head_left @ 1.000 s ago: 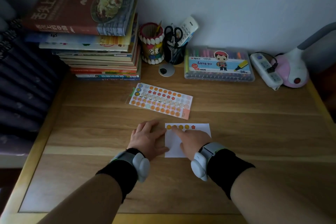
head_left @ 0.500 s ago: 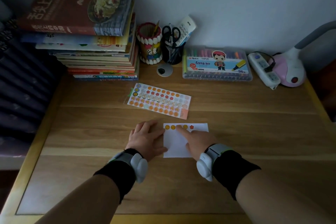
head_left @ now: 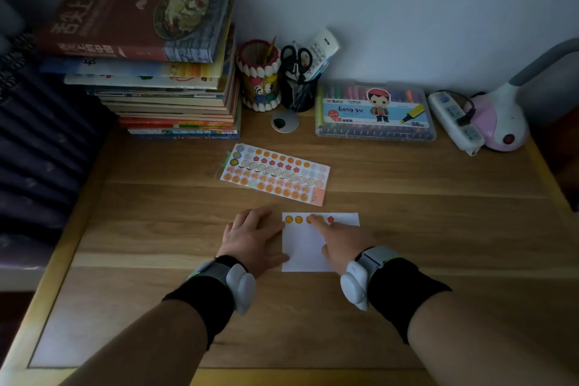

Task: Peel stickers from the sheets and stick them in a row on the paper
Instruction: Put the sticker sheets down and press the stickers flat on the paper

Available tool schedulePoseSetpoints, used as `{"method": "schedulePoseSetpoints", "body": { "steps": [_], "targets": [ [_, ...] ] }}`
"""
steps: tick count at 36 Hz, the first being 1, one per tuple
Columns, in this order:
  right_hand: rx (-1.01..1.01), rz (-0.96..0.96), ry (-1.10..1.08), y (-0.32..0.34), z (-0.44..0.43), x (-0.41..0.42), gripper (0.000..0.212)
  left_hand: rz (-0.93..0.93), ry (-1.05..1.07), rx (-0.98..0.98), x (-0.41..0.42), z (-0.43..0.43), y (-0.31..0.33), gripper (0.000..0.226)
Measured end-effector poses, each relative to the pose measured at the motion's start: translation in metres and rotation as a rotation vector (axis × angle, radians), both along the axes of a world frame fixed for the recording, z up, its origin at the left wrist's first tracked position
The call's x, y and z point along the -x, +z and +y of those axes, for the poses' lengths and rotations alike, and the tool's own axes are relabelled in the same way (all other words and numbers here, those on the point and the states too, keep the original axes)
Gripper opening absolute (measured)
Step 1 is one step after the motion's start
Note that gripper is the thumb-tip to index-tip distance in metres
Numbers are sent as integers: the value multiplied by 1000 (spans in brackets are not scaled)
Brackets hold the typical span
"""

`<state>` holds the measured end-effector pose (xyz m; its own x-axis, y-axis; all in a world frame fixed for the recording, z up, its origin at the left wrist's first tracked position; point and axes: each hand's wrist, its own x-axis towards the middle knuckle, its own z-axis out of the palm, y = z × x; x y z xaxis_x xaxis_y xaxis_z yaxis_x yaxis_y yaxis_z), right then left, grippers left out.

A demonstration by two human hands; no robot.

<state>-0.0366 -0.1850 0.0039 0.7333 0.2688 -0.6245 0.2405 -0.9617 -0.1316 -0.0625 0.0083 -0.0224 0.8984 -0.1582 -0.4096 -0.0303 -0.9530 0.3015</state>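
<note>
A small white paper [head_left: 308, 252] lies on the wooden desk in front of me. Along its top edge runs a row of stickers [head_left: 297, 219]: several orange round ones and a red pentagon [head_left: 331, 219] at the right end. My left hand [head_left: 253, 236] lies flat, fingers straight, on the paper's left edge. My right hand [head_left: 340, 244] rests on the paper with its index finger stretched out, the tip pressing on an orange sticker in the row; the other fingers are curled. The sticker sheet [head_left: 275, 174], with orange, red and pale stickers, lies tilted just beyond the paper.
A tall stack of books [head_left: 156, 66] fills the back left. Two pen holders [head_left: 261, 78] with scissors, a box of markers [head_left: 374, 113], a power strip [head_left: 452, 122] and a pink desk lamp [head_left: 501, 122] line the wall. A desk grommet [head_left: 284, 123] sits behind the sheet.
My right index fingertip has slid rightward along the sticker row, from near the second sticker to about the fourth. My left hand has stayed on the paper's edge.
</note>
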Motion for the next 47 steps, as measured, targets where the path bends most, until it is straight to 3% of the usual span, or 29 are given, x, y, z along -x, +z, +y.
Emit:
{"method": "schedulePoseSetpoints", "body": {
  "steps": [24,32,47],
  "targets": [
    [-28,2,68,-1,3,1,56,0,1,-8,0,-1,1,67],
    [-43,-92,31,-5,-13,11,59,10,0,-7,0,0,-2,68],
    [-24,-29,-62,-4,-12,0,59,6,0,-7,-1,0,-2,69]
  ]
}}
